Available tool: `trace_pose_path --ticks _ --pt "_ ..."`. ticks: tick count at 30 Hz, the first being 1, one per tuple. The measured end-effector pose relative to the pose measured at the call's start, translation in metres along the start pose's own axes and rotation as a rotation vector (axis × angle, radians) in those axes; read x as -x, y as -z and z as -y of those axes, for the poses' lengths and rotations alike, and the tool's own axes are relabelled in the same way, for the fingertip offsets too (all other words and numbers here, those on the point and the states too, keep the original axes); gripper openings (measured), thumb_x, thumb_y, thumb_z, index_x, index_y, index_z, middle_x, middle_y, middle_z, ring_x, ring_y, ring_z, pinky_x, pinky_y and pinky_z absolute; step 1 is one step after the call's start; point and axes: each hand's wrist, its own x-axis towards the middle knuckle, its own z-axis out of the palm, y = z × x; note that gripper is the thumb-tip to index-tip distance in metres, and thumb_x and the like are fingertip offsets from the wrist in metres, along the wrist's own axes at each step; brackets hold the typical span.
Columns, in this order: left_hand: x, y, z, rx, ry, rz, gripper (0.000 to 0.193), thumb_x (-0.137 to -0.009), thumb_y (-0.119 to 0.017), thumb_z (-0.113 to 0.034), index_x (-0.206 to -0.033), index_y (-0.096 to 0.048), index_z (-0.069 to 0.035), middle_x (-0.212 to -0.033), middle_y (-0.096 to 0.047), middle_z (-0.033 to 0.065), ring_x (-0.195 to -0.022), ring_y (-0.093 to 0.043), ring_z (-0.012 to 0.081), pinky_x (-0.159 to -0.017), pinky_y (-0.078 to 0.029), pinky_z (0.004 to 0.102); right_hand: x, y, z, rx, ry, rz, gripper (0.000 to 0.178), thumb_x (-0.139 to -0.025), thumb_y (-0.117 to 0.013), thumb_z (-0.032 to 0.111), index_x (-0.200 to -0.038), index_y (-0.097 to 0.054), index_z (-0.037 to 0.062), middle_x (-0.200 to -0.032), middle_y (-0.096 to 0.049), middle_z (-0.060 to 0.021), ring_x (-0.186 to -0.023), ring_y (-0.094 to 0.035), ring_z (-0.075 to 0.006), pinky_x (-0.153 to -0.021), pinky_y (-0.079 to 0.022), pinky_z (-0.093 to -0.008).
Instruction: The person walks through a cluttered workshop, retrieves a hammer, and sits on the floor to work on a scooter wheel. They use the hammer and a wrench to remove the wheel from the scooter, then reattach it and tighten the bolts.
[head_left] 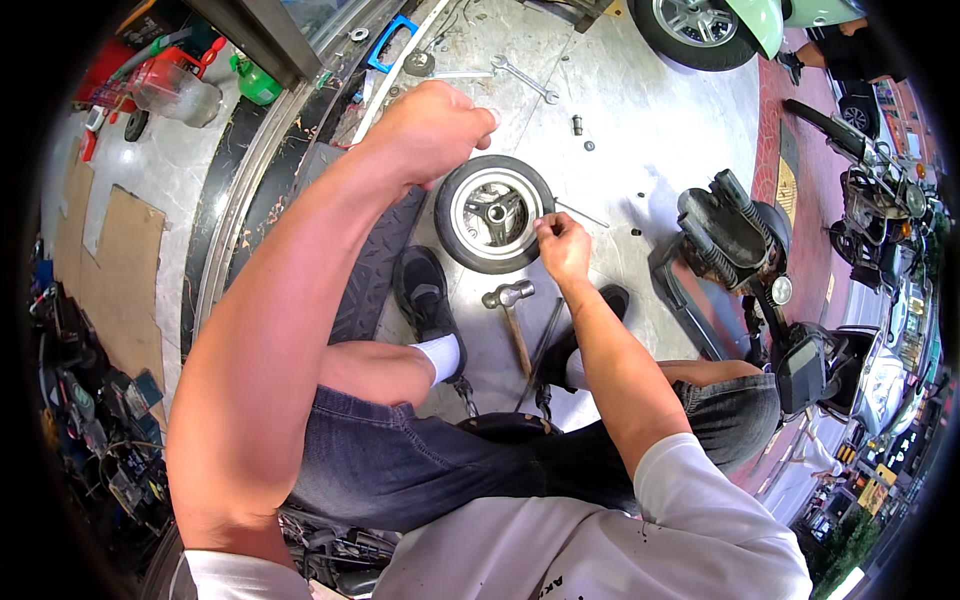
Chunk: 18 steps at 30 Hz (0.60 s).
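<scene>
Tyred, spoked wheel (497, 214), frame centre. Left hand (440, 128), upper centre; right hand (565, 246), wheel's right edge. Both: fingers curled, grip indeterminable.

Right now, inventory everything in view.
Round spoked metal wheel with black tyre: 1, silver, centre floor.
Wooden-handled steel hammer: 1, brown, between shoes.
Long steel wrench: 1, silver, beyond wheel.
Scooter: 1, pale green, top right.
Motorcycles: at least 1, black, far right.
Rounded container: 1, green, upper left.
Edge clutter: too small to count.
Shoes: 2, black, beside hammer.
Left hand: 1, bare, upper left of wheel.
Right hand: 1, bare, at tyre.
</scene>
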Motion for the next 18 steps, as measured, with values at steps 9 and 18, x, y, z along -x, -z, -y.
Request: trace_pose_path --ticks 9,18 --pt "0.002 -0.004 -0.009 -0.026 -0.073 0.011 0.037 -0.099 -0.060 -0.040 -0.090 -0.070 -0.005 -0.066 -0.051 -0.0038 -0.056 -0.044 0.0078 -0.047 -0.038 0.0289 0.032 -0.036 0.040 0.317 0.276 0.459 0.039 -0.090 -0.068 0.034 -0.115 -0.073 0.0040 -0.123 -0.066 -0.0201 -0.120 -0.062 -0.0388 -0.104 -0.049 -0.0464" --pt "0.003 0.001 -0.008 0.006 -0.032 0.050 0.037 -0.101 -0.061 -0.038 -0.092 -0.071 -0.004 -0.066 -0.050 -0.0040 -0.056 -0.044 0.0065 -0.047 -0.037 0.0272 0.009 -0.095 0.086 0.254 -0.230 0.553 0.086 -0.092 -0.065 0.056 -0.148 -0.039 -0.0032 -0.147 -0.052 -0.0283 -0.138 -0.051 -0.0398 -0.114 -0.042 -0.0464"
